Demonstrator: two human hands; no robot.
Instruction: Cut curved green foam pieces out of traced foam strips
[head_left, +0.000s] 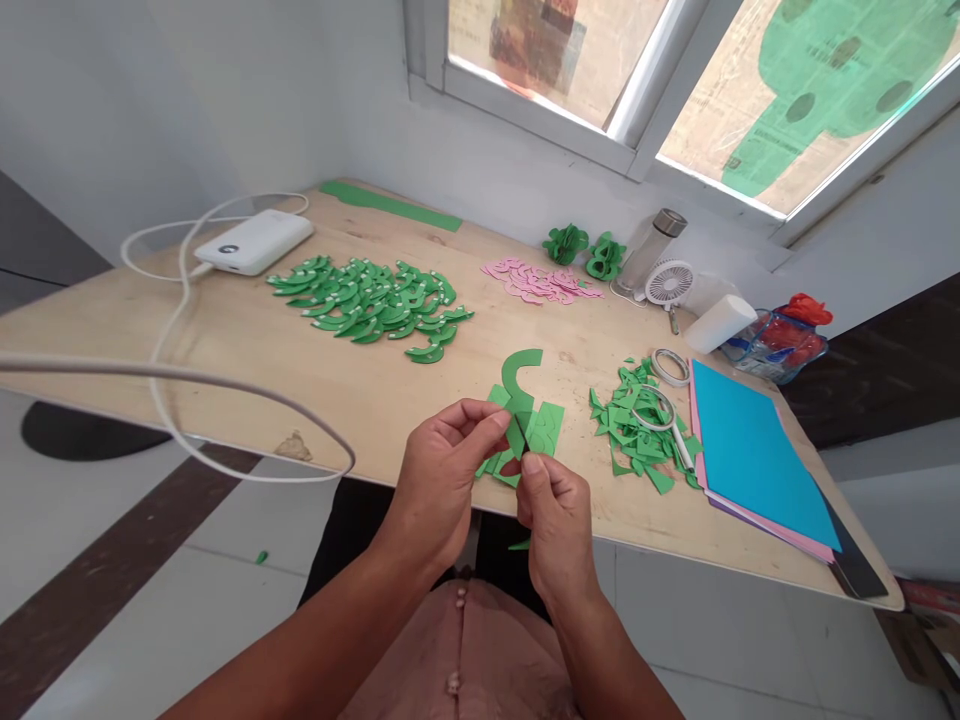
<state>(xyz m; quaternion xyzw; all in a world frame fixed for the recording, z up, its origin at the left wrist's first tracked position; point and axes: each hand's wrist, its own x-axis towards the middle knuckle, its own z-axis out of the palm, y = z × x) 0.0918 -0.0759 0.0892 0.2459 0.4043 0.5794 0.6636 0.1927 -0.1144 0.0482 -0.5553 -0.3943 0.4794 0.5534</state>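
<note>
Between the thumb and fingers of my left hand [446, 480] is a curved green paper piece [516, 372], its hooked end pointing away from me. My right hand [556, 515] is closed around small scissors [523, 432]; the dark blades meet the paper close to my left fingertips, and the handles are hidden in my grip. Under both hands, at the table's front edge, lie green paper sheets [550, 425] with drawn outlines. A green paper bit shows below my right hand, near my lap.
Many green crescents [367, 300] lie left, near a white power bank [255, 242] and its cable. Pink cutouts [540, 280] and green paper balls [566, 243] are behind. At right are green scraps [637, 430], a magnifying glass [654, 408], tape [670, 367] and blue paper [757, 450].
</note>
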